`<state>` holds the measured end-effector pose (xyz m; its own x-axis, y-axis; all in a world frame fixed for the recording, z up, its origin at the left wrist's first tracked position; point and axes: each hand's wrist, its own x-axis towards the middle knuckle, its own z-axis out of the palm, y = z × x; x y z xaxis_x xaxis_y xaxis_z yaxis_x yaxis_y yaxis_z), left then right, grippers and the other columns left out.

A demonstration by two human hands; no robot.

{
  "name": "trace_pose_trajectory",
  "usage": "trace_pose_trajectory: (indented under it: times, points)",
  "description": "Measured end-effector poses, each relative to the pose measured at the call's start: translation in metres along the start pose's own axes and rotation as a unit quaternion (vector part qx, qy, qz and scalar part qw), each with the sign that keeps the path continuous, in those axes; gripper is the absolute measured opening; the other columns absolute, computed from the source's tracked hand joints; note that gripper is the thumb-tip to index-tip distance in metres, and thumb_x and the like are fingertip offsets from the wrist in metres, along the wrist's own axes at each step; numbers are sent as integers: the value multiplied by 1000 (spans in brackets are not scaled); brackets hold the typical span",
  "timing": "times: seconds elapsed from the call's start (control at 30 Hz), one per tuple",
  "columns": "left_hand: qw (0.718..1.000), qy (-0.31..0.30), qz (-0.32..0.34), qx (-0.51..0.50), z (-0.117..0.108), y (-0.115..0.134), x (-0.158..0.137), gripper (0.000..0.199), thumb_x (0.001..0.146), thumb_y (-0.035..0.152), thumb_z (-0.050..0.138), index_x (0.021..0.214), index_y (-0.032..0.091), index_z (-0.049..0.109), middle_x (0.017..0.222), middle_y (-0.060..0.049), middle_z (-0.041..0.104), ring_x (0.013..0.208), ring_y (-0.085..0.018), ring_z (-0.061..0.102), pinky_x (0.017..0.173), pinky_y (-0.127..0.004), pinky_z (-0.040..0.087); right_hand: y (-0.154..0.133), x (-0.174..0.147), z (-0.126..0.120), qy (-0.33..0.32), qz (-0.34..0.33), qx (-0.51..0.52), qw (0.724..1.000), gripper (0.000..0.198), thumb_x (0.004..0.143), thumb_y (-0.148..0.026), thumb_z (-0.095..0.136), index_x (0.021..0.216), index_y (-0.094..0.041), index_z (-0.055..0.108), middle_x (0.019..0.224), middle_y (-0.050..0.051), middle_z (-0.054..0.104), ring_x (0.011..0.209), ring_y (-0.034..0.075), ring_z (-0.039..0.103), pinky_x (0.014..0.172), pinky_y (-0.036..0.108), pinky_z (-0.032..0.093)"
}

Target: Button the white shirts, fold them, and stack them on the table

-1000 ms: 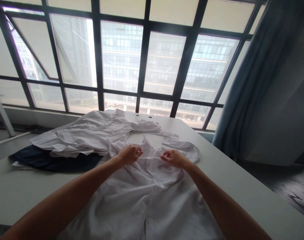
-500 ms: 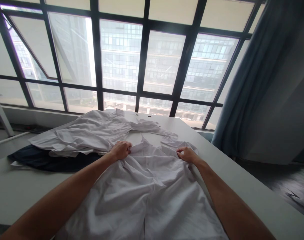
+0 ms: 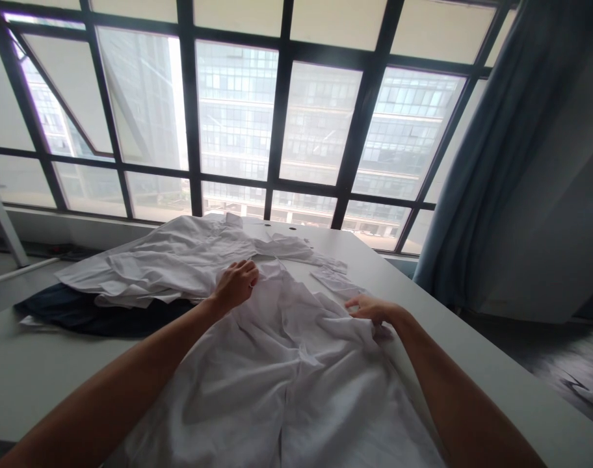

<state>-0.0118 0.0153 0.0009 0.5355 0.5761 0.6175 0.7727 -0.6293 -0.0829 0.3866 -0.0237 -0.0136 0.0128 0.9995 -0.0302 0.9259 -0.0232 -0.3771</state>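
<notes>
A white garment [image 3: 296, 390] lay spread and creased over the near part of a white table [image 3: 482, 377], a dark slit or seam line running down its middle toward the bottom edge of the view. The left hand [image 3: 235, 285] rested on its upper left part, fingers curled inward; whether they pinched any cloth could not be told, since the knuckles hid the tips. The right hand [image 3: 372, 308] was at its upper right edge, fingers partly extended and pointing inward, touching or just over the fabric; how firmly it had hold of any, if at all, could not be told. The same tabletop bore a heap of white clothes [image 3: 164, 257] on the left, lying partly over a dark blue cloth [image 3: 106, 318], while a flat white strip of cloth [image 3: 338, 281] lay just beyond the right hand. Two small dark round marks [image 3: 268, 225] showed on the table's far end. Behind stood a dark-framed window [image 3: 238, 110], one pane at the left tilted ajar, with a blue-grey curtain [image 3: 472, 169] hanging to the right.
</notes>
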Motion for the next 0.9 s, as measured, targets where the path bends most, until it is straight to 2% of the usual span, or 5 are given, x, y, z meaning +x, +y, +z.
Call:
trace_pose_trajectory:
  times: [0.07, 0.3, 0.7, 0.8, 0.9]
  points:
    - [999, 36, -6, 24, -4, 0, 0, 19, 79, 4, 50, 76, 19, 61, 92, -9, 64, 96, -26, 57, 83, -38, 42, -9, -5, -2, -85, -13, 26, 996, 34, 73, -43, 70, 94, -17, 77, 73, 6, 73, 62, 20, 67, 59, 29, 53]
    - [1000, -20, -13, -17, 2, 1, -4, 34, 95, 49, 51, 98, 19, 67, 80, -7, 70, 81, -23, 65, 86, -37, 44, -8, 8, 16, 130, 19, -86, 988, 43, 86, -30, 58, 127, -17, 65, 140, 15, 55, 122, 28, 58, 102, 37, 44]
    - [983, -145, -110, 17, 16, -13, -9, 46, 80, 50, 69, 111, 16, 68, 116, -17, 67, 115, -36, 57, 96, -48, 42, -29, -2, 7, -88, -10, 31, 996, 27, 71, -22, 70, 97, -18, 76, 84, 6, 75, 76, 22, 69, 66, 28, 52]
    - [968, -217, -126, 8, 21, -17, -10, 43, 83, 54, 62, 100, 16, 72, 109, -19, 69, 109, -37, 61, 94, -52, 42, -20, -9, -10, 14, 105, -2, 994, 18, 70, -23, 70, 85, -14, 76, 85, 12, 74, 80, 26, 69, 70, 32, 53]
    - [973, -205, -103, -4, 20, -14, -9, 27, 84, 41, 63, 90, 17, 73, 104, -17, 70, 104, -35, 62, 91, -48, 45, 6, -18, -32, 226, 218, -55, 948, 45, 85, -29, 54, 121, -5, 64, 113, 27, 66, 103, 37, 65, 84, 45, 51]
